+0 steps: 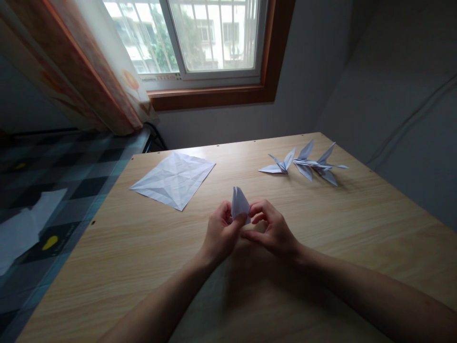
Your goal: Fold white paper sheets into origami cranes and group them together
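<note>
Above the middle of the table, a small piece of folded white paper [240, 204] stands upright with its narrow end pointing up. My left hand [222, 233] pinches its lower part, the thumb lying across the near face. At the paper's right edge is my right hand [273, 229], its fingers curled and its fingertips at or against that edge. A gap shows between the right thumb and forefinger, with nothing gripped in it. The far side of the paper and the left fingertips behind it are hidden.
A creased white paper sheet [174, 180] lies flat at the back left of the wooden table [150, 247]. Several folded paper cranes [303, 163] sit at the back right. Left of the table, more white paper [21, 228] rests on a checked cloth [60, 281].
</note>
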### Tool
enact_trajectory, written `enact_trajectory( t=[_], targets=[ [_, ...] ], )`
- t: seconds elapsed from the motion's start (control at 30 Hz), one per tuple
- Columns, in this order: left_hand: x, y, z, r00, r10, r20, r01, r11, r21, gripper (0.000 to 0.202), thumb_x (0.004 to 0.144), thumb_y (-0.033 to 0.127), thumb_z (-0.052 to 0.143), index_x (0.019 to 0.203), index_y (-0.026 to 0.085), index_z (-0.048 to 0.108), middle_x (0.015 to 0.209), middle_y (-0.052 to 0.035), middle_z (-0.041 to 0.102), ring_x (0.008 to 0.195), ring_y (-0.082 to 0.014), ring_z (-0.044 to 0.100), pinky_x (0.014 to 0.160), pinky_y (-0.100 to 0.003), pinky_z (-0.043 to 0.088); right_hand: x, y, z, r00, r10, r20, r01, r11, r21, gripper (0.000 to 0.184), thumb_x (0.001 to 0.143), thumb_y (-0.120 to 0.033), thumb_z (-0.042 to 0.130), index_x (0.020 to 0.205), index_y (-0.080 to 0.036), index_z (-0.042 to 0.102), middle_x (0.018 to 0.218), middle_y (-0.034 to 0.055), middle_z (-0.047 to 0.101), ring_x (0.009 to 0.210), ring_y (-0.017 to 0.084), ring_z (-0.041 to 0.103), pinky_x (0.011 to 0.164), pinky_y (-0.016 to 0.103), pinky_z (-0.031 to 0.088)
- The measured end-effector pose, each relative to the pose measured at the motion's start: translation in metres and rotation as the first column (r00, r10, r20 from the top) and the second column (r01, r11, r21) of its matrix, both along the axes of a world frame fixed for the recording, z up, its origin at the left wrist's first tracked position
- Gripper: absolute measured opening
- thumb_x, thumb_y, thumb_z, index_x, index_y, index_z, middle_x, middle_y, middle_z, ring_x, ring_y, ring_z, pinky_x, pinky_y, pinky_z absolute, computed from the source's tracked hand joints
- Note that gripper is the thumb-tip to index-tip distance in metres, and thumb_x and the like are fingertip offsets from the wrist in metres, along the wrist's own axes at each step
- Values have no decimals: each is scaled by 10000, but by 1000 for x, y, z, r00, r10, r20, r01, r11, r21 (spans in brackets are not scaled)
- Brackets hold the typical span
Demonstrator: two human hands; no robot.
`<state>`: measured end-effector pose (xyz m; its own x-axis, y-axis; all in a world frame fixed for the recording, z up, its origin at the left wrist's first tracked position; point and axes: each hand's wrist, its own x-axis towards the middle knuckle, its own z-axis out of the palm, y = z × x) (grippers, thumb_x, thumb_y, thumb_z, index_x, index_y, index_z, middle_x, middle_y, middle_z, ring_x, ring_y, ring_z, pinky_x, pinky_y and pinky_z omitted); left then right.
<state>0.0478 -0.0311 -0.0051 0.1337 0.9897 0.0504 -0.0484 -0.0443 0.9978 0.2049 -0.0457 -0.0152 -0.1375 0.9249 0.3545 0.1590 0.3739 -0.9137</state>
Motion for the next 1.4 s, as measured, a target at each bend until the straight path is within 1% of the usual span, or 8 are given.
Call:
enact_trajectory(
  t=[0.17, 0.33, 0.47, 0.73, 0.97, 1.07, 1.27, 1.4],
  targets=[
    [-5, 0, -7, 991, 4, -136, 0, 1000, 31, 298, 795, 436, 686, 794, 155, 585, 701, 6, 594, 614, -118, 515, 565, -226, 404, 0, -1, -3, 991, 41, 126, -48, 997, 56, 437, 673, -346, 834, 1009, -237, 577, 1033, 53, 629, 910, 221, 612, 739, 362, 523],
    [-6, 0, -6, 985, -145, -89, 148, 989, 26, 267, 800, 399, 684, 883, 152, 626, 785, -24, 637, 714, -155, 579, 643, -252, 457, -1, -2, -6, 990, 27, 138, -31, 999, 26, 427, 678, -295, 827, 1020, -228, 580, 1007, 48, 635, 871, 209, 627, 722, 345, 527],
    [-6, 0, -1, 969, -246, -19, 246, 969, 30, 283, 766, 376, 739, 901, 148, 641, 839, -41, 658, 775, -170, 615, 706, -269, 485, -2, -3, -1, 997, 28, 71, -27, 1000, -7, 361, 722, -322, 795, 1004, -218, 596, 985, 57, 648, 849, 206, 642, 695, 330, 533],
    [-8, 1, -5, 961, -256, 102, 256, 967, 19, 324, 735, 380, 784, 800, 150, 566, 765, -10, 614, 715, -139, 595, 655, -248, 470, 2, 2, -3, 986, 92, -136, -109, 986, -125, 400, 731, -321, 791, 1055, -210, 583, 1049, 69, 650, 871, 193, 647, 703, 306, 536],
    [-8, 4, -11, 968, -167, 186, 171, 985, -9, 284, 741, 340, 777, 829, 142, 593, 770, -9, 639, 696, -124, 588, 673, -254, 461, 3, 6, -5, 967, 16, -254, -65, 980, -186, 358, 735, -302, 770, 1008, -231, 549, 950, 25, 627, 751, 138, 601, 617, 257, 485],
    [-7, 5, -10, 965, -114, 236, 123, 992, -26, 267, 728, 307, 778, 845, 139, 607, 797, -19, 659, 726, -130, 612, 700, -256, 466, 2, 8, -6, 948, -36, -316, -30, 979, -202, 362, 720, -281, 764, 997, -236, 535, 910, 8, 618, 736, 131, 603, 633, 257, 492],
    [-1, 5, -1, 973, 61, 222, -52, 998, -47, 297, 645, 190, 790, 787, 169, 531, 658, 55, 601, 580, -75, 571, 579, -182, 426, 1, 12, -10, 912, -69, -403, -29, 972, -233, 399, 710, -273, 771, 999, -242, 498, 749, -36, 609, 701, 135, 624, 669, 273, 528],
    [0, 6, 0, 976, 79, 204, -74, 997, -36, 323, 624, 171, 789, 733, 173, 486, 595, 74, 561, 553, -66, 555, 562, -169, 421, 1, 11, -7, 919, -74, -388, -9, 978, -208, 372, 711, -291, 780, 948, -234, 499, 750, -27, 610, 683, 127, 618, 645, 257, 527]
  ],
)
